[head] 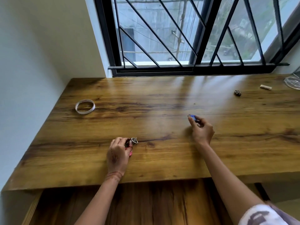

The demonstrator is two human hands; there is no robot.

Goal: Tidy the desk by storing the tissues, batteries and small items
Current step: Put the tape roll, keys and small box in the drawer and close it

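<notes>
Left hand point(117, 154) grips small items, maybe a key ring point(134, 141), low on the wooden table point(162, 98). Right hand point(202, 129) pinches a small blue item point(192, 117) above the table's middle. Tape ring point(84, 106) lies far left.

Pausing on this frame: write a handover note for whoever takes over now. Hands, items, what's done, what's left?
Left hand grips a small bundle with a metal ring, near the front of the desk.
Right hand pinches a blue item.
Lying out: tape ring far left; dark item and pale piece far right, near a glass dish.
Done: two things picked up.
Left: store them, gather the rest. No tissues or container in view.
</notes>
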